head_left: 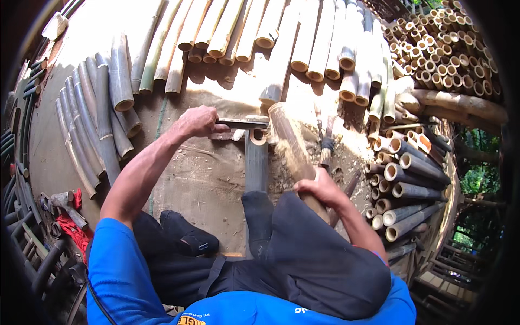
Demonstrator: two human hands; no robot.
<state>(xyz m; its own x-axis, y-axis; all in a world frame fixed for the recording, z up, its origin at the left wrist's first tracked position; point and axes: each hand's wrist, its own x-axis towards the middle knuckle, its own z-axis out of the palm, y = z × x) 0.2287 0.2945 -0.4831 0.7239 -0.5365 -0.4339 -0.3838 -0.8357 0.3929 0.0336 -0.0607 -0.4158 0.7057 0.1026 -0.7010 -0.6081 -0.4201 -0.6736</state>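
Note:
My left hand (201, 121) is closed around the end of a short dark blade (242, 124), held level across the end of a bamboo tube (256, 168). The tube points away from me, its near part beside my dark-socked foot (257, 214). In my right hand (324, 189) I grip a thick wooden club (292, 146), its side frayed into pale fibres. The club's far end is right beside the blade's tip; whether they touch I cannot tell.
Cut bamboo tubes (233, 32) lie in a row at the far side, with more tubes (89, 114) at left. Stacked tubes (411, 189) stand at right, and a large pile (439, 54) behind them. A tool with a dark-wrapped handle (327, 143) lies beyond my right hand. Red cloth (70, 230) is at left.

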